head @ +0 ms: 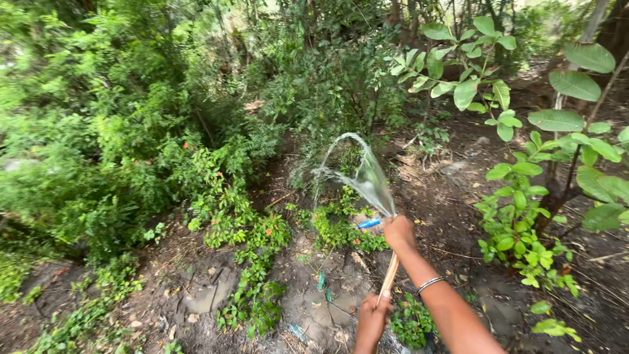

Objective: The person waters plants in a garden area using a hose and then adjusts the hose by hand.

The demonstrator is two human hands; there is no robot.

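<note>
I see no container in the frame; the water comes from one hose (389,275), tan in colour, running from the lower centre up to centre right. My right hand (400,232) is closed in a fist around the hose end, where one fan of water (363,174) arcs up and left over the low plants. My left hand (372,319), at the bottom edge, is curled around the hose lower down. One metal bangle (430,284) sits on the right wrist. One small blue object (369,223) lies on the soil just left of the right hand; I cannot tell what it is. Dense shrubs (98,131) fill the upper left. A broad-leaved sapling (524,196) stands at the right, close beside the right arm.
</note>
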